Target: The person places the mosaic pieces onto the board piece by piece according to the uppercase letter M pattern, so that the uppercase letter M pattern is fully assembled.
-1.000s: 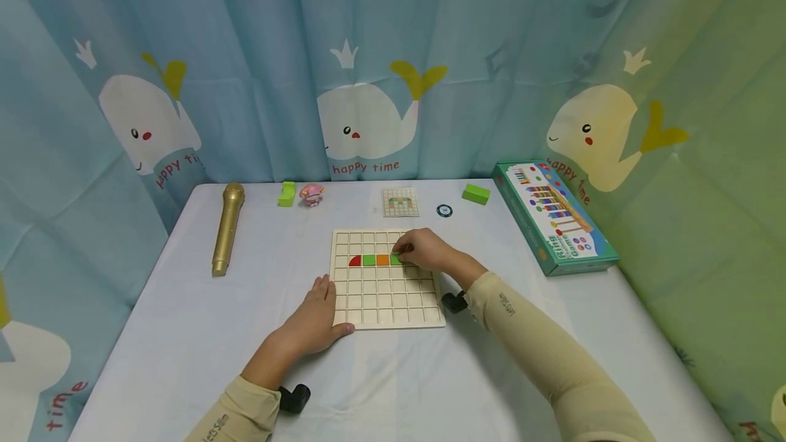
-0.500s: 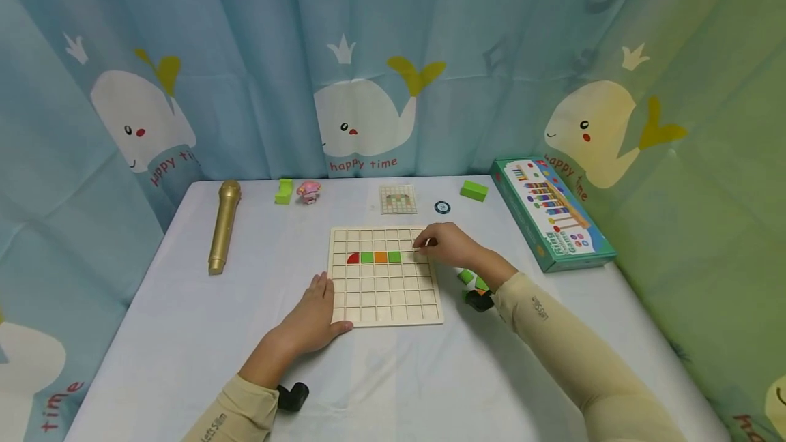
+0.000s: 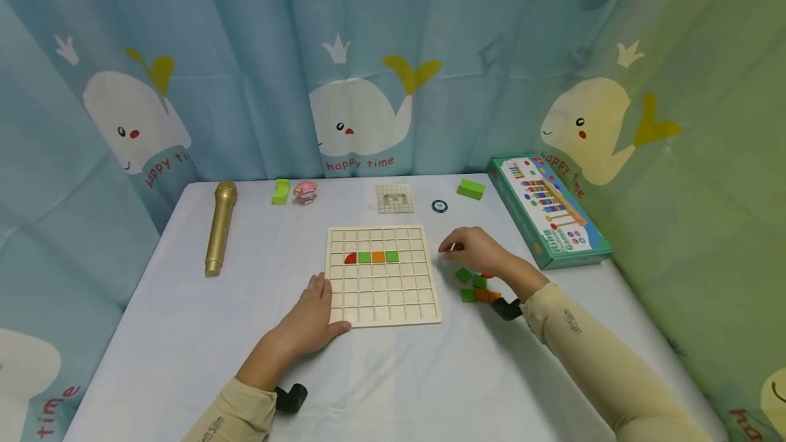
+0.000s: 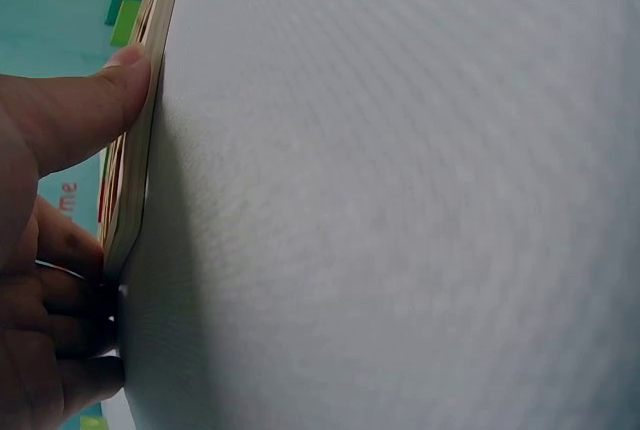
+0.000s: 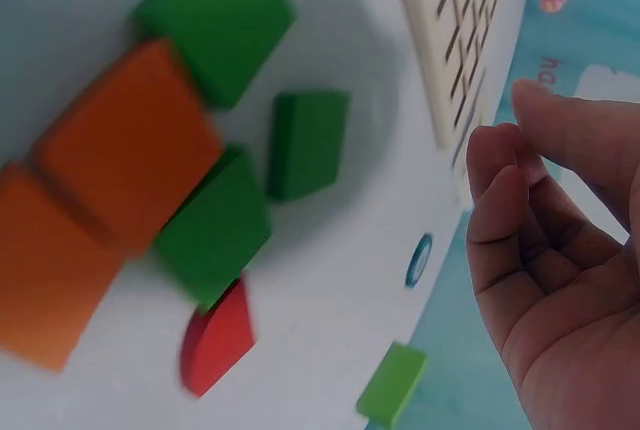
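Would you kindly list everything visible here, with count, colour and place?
board: one, pale wood grid, table centre
tiles on board: four, red, green, orange, green, one row
loose tiles: several, green, orange, red, right of board
microphone: one, gold, left
box: one, green, right
card: one, pale grid, far centre
disc: one, dark, beside card
green blocks: two, far edge
toy: one, pink, far edge
table: one, white
curtain: blue, whales
left hand: rests on board's edge
right hand: over loose tiles, empty

Gold microphone (image 3: 219,227) at tabletop (image 3: 184,333) left; pink figurine (image 3: 305,191) and pattern card (image 3: 394,198) at back; game box (image 3: 548,210) right.
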